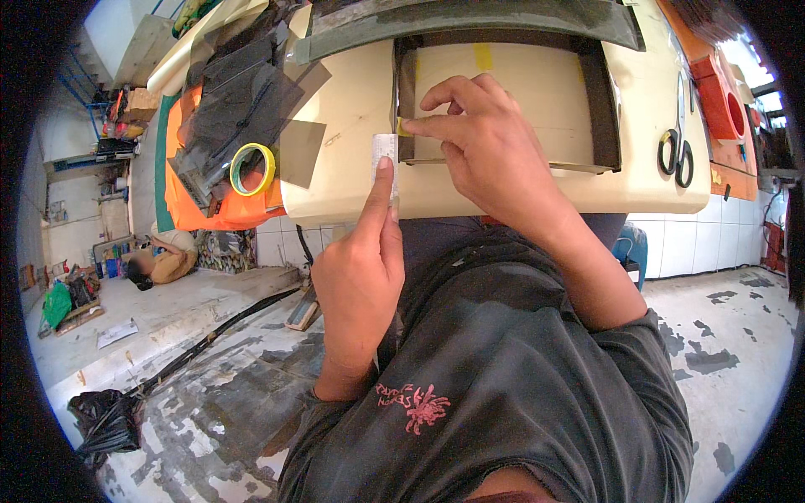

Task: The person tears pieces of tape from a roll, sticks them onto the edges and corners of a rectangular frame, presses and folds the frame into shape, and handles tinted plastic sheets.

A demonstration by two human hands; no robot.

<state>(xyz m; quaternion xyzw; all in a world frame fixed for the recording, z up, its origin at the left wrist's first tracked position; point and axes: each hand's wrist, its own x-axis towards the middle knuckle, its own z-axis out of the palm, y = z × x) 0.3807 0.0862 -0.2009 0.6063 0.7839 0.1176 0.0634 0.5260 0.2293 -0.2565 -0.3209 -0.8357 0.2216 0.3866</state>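
My left hand (356, 277) grips a narrow steel ruler (384, 149), its index finger stretched flat along the face. The ruler's far end lies beside the left edge of a dark, frame-like piece (605, 109) with a cream middle. My right hand (495, 147) reaches over that frame, its fingers apart. Its index fingertip touches a small yellow piece of tape (403, 127) on the frame's left side. Another yellow tape strip (483, 57) shows at the frame's far side.
A yellow tape roll (270, 171) lies left, beside dark translucent sheets (243, 92). A long dark strip (503, 27) crosses the far side. Black-handled scissors (680, 138) and a red box (715, 99) are at right. Another person (172, 258) is low at far left.
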